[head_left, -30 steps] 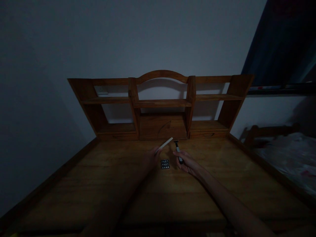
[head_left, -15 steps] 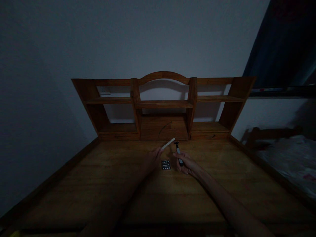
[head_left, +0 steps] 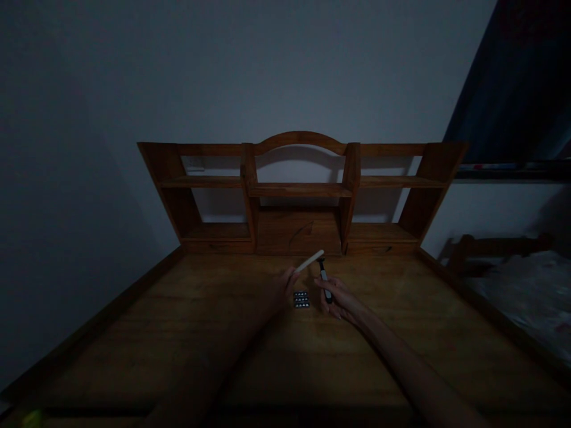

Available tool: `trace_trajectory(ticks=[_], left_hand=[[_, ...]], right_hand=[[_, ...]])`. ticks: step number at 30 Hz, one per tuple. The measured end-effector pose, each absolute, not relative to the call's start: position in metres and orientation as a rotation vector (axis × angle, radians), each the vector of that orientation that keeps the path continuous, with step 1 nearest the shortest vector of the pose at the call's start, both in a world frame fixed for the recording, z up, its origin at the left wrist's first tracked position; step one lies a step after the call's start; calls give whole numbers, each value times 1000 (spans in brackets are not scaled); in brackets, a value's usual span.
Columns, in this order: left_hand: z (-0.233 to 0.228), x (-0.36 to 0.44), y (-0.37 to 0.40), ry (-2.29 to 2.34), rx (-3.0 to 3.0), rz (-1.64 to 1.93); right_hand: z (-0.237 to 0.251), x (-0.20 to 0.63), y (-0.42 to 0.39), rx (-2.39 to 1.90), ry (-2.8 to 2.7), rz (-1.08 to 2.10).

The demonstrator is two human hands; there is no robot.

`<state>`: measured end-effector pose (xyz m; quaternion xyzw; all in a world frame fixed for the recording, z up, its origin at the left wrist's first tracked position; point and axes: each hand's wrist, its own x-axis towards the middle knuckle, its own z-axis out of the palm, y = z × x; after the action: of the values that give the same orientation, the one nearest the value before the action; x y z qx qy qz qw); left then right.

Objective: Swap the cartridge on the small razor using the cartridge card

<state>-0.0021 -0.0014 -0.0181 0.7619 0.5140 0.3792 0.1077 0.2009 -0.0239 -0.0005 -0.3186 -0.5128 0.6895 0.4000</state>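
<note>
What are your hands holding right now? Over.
Left hand grips pale stick. Right hand grips razor. Cartridge tray lies between them on desk. Nothing blocking.

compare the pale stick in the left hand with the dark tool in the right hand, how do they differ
The pale stick is light, flat and plain from end to end; the dark tool is mostly black with a pale band on its handle and a crosswise head at the far end. The stick, pinched at its near end by the left hand, slants up to the right; the tool, gripped around its handle by the right hand, points almost straight away. Both are slim, held above the wooden desk.
</note>
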Motion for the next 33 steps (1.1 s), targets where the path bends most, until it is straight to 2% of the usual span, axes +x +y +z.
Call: trace_trajectory(ticks=[9, 15, 20, 28, 33], left_hand=[[-20, -11, 6, 1611, 2190, 1055], [-21, -2, -1, 1554, 2393, 1034], [-17, -8, 3, 1725, 2197, 1068], [-16, 0, -6, 1590, 2375, 988], [-7, 0, -7, 1660, 2220, 1006]], right_hand=[[-2, 202, -22, -816, -1306, 1725], [0, 199, -24, -832, -1327, 1676], [0, 199, -23, -850, -1322, 1630], [-3, 199, -23, -854, -1394, 1563], [-7, 198, -20, -940, -1446, 1476]])
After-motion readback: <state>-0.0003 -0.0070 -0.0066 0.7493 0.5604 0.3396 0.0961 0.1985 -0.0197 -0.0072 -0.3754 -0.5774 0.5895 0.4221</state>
